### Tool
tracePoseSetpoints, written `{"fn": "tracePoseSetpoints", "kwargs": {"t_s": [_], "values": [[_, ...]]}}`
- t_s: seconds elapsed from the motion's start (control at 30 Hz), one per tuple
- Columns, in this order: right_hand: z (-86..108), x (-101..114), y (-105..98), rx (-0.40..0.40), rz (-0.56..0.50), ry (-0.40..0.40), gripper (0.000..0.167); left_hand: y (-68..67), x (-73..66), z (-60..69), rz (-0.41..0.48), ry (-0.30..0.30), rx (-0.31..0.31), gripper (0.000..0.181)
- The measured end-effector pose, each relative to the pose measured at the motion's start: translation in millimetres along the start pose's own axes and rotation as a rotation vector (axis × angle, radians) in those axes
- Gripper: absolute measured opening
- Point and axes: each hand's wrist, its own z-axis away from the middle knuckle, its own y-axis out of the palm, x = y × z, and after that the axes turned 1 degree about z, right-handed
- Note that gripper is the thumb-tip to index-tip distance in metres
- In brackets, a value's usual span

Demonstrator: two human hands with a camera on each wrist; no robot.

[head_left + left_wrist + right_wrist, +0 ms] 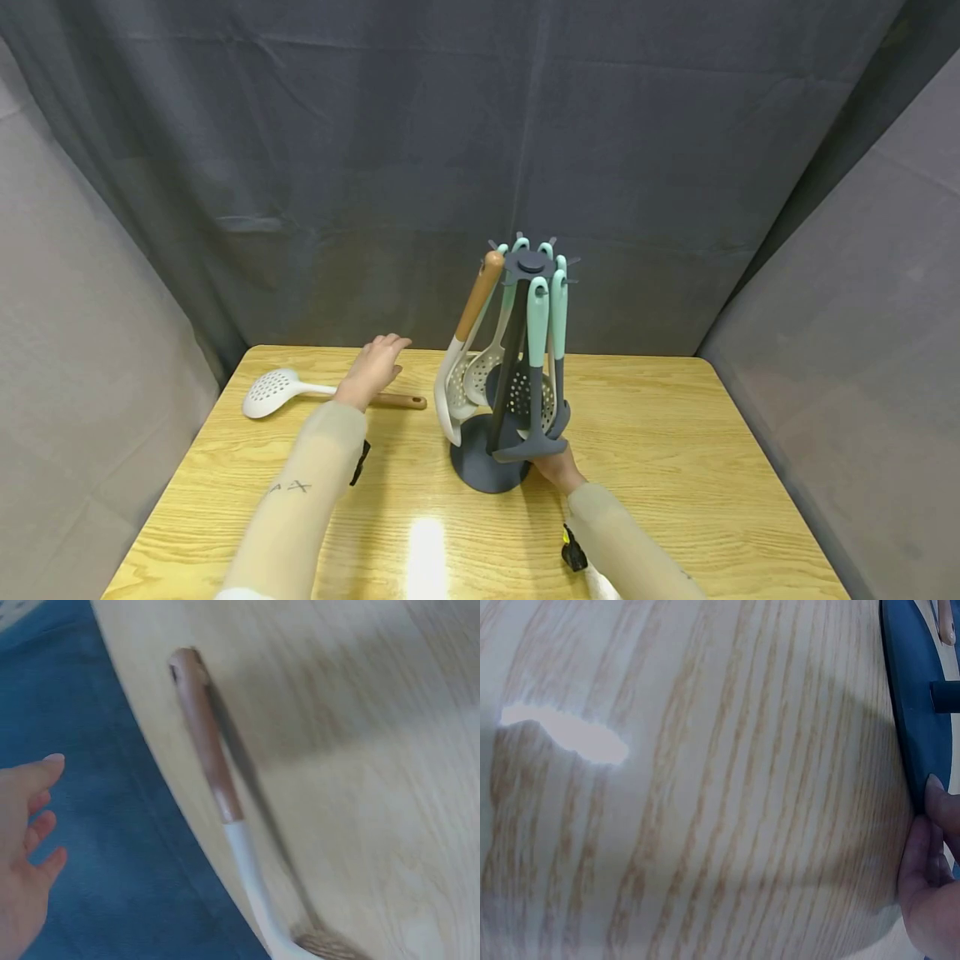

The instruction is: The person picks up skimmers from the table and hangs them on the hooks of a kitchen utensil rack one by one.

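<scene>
A white skimmer (272, 392) with a wooden handle (206, 742) lies on the table at the left. Over its handle hovers my left hand (372, 369), fingers extended and holding nothing; the left wrist view shows a gap between hand and handle. My right hand (558, 468) pinches the edge of the round base (919, 712) of a dark grey utensil stand (531, 265), thumb on top. Utensils with mint-green handles (537, 321) hang around the stand, along with one white utensil with a wooden handle (480, 296) on its left side. Hanging utensils partly hide the right fingers in the head view.
The light wooden table (660, 450) has its back edge against a dark grey curtain (375, 167). Paler grey cloth panels (847, 333) flank it on both sides. The stand is tall, with prongs sticking out around its top.
</scene>
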Motion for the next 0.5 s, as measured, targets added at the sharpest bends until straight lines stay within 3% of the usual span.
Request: {"fn": "tracePoseSetpoints", "kwargs": {"t_s": [0.07, 0.3, 0.43, 0.5], "values": [[0.2, -7, 5, -0.041, 0.006, -0.042, 0.008, 4.0, 1.9, 1.4, -0.015, -0.017, 0.032, 0.055], [0.3, -6, 7, -0.010, 0.052, -0.007, 0.006, 17.5, 6.8, 6.3, 0.016, -0.084, 0.129, 0.065], [0.9, -5, 6, -0.053, 0.051, -0.055, 0.011, 23.3, 7.9, 8.5, 0.006, -0.100, 0.163, 0.072], [1.2, 0, 4, -0.028, 0.060, -0.024, 0.012, 26.2, 8.2, 8.4, -0.011, -0.095, 0.162, 0.077]]}}
